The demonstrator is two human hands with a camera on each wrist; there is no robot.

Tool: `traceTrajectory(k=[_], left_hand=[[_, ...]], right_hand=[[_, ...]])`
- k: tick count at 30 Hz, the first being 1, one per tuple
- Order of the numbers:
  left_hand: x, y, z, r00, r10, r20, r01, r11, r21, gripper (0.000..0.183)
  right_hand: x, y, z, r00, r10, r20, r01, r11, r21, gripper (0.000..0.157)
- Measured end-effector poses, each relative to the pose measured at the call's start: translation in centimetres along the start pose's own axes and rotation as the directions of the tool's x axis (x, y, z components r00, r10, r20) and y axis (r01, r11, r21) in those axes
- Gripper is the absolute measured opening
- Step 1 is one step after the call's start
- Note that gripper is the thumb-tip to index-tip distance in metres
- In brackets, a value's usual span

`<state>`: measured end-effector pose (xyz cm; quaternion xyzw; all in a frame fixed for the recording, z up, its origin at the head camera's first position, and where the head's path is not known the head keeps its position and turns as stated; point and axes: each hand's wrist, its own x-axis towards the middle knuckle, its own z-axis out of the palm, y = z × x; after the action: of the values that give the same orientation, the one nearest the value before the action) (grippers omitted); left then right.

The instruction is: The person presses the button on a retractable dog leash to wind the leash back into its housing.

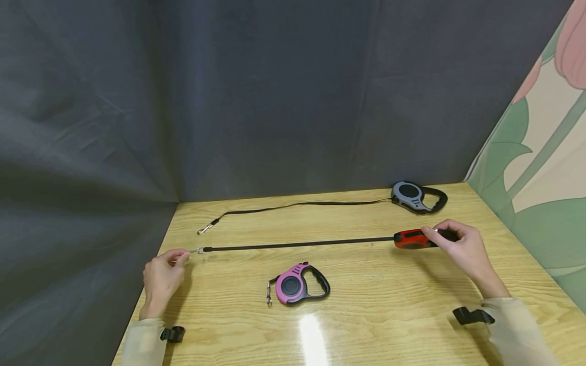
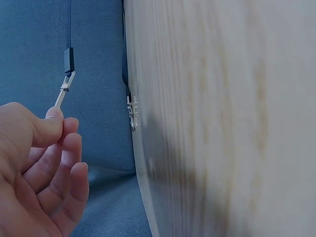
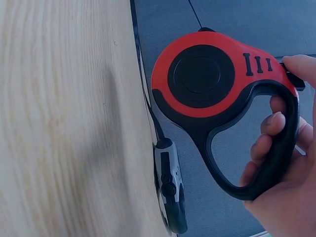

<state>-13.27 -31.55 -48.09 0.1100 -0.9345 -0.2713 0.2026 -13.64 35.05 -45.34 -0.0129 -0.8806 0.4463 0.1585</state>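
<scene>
Head: LH (image 1: 160, 280) pinches clip (image 1: 197, 250) nr tbl edge (image 1: 171, 230).

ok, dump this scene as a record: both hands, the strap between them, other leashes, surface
left hand: pinches the metal snap hook
right hand: grips the red retractable leash by its black handle
black strap: drawn straight between the hands, off the table
gray retractable leash: back right of the table, its strap pulled out leftward
pink retractable leash: nearer the person, its hook close to the casing
surface: wood-grain table
</scene>
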Motion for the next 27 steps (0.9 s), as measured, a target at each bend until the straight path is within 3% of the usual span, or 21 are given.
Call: traceTrajectory(k=[18,27], left_hand=[[0.16,0.03,-0.19,1.000,0.004,-0.021,-0.004,1.000,0.012,0.016],[0.26,0.58,-0.03,0.999,0.039,-0.010,-0.039,0.999,0.000,0.016]], right_hand=[[-0.15,-0.25,0.04,1.000,-0.001,0.017,0.001,1.000,-0.005,0.025],[0.02,-0.57,0.44,1.000,-0.003,0.024,0.003,1.000,-0.007,0.024]])
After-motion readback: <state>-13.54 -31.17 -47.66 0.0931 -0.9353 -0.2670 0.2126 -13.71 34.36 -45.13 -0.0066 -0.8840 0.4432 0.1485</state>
